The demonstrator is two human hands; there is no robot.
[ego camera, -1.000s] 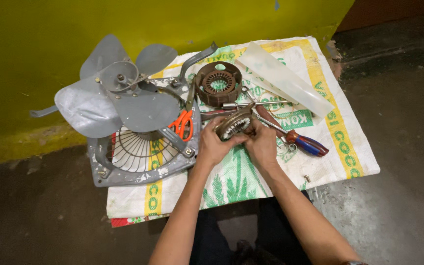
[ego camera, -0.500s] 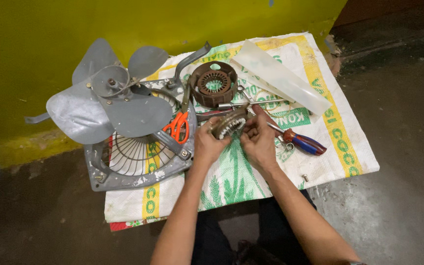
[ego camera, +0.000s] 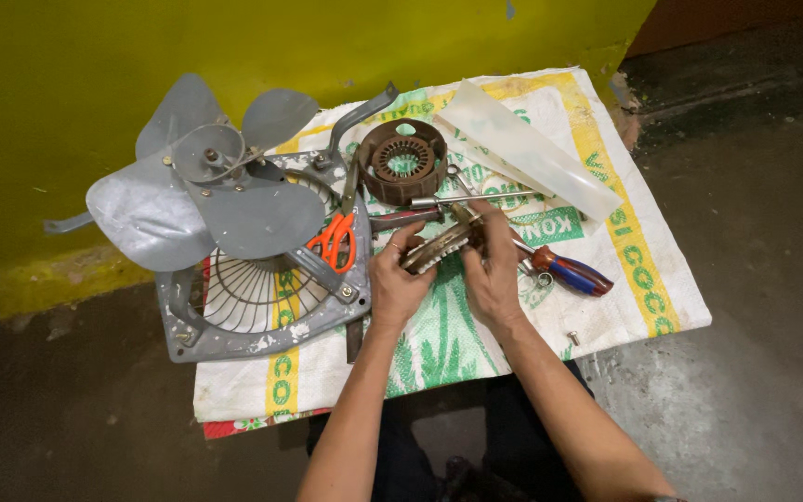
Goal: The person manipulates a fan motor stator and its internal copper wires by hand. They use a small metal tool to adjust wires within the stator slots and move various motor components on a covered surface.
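Grey concrete floor runs up to a yellow wall, and a white woven sack with yellow and green print is spread flat on the floor as a work mat.

Nearest the camera, two bare forearms reach forward over the sack's near edge. The left hand and the right hand meet above the middle of the sack, and between them they hold a small round metal motor part, ribbed along its side and tilted. The left fingers are curled closed around its left end; the right fingers are wrapped over its right end, thumb on top.

Just right of the right hand lies a screwdriver with a red and blue handle, its shaft hidden under the hand. A small screw rests near the sack's right edge.

Left of the left hand sits a grey square fan frame with a wire grille, partly on the sack. Orange-handled scissors lie on the frame's right side. A grey fan blade with broad vanes rests over the frame's far left corner.

Beyond the hands sits a brown ring-shaped motor stator, with a slim metal rod lying just in front of it. Farther right, a translucent plastic strip lies slantwise on the sack, close to the wall.
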